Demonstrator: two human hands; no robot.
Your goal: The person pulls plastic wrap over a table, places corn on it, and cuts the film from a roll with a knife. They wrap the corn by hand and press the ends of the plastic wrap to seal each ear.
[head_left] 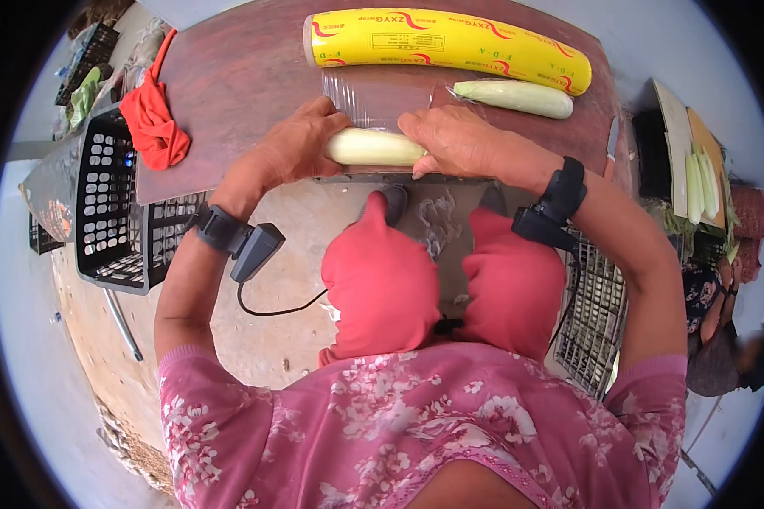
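Observation:
A pale green, long vegetable [375, 147] lies crosswise at the table's near edge, with clear film [361, 95] stretched beyond it. Its left end is in my left hand [304, 140], whose fingers are closed round it. My right hand [454, 140] grips the other end, thumb and fingers around the tip. Behind my hands lies a big yellow printed roll [450, 47] of film. A second pale vegetable [518, 97], with film around its left end, rests between that roll and my right forearm.
On the table [229, 85], a red cloth [154, 127] hangs at the left, near a black crate [110, 199]. A knife [611, 144] lies at the right edge. More vegetables [703, 187] are at the far right, with another person [721, 339] nearby. Another crate [592, 314] stands below my right arm.

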